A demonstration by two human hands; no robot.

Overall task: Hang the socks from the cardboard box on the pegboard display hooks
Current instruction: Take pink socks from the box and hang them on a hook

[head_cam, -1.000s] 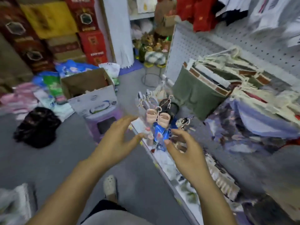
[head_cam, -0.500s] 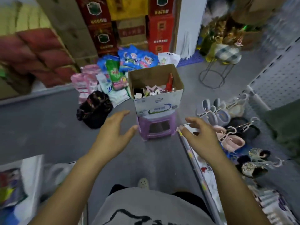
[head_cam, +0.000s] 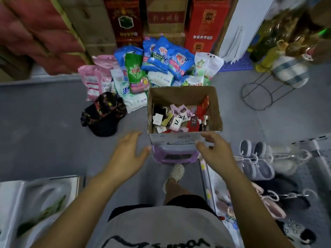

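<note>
An open cardboard box (head_cam: 215,111) stands on a purple plastic stool (head_cam: 176,155) straight ahead. Several packaged socks (head_cam: 177,119) with pink, white, black and red labels lie jumbled inside it. My left hand (head_cam: 129,152) hovers just left of the box's near corner, fingers spread and holding nothing. My right hand (head_cam: 215,151) reaches to the box's near right corner, fingers relaxed, holding nothing. The pegboard is out of view except for its lower edge (head_cam: 318,140) at the right.
Detergent bags (head_cam: 157,68) are piled behind the box, with a black bag (head_cam: 104,115) to their left. Slippers (head_cam: 254,161) hang along the low shelf on the right. A wire stand (head_cam: 259,93) sits at back right. Stacked cartons (head_cam: 204,20) line the back. The grey floor is open at left.
My view has swung from the pegboard display on the right to the box, which is now closer. Both hands have come forward to the box's near corners, still holding nothing.
</note>
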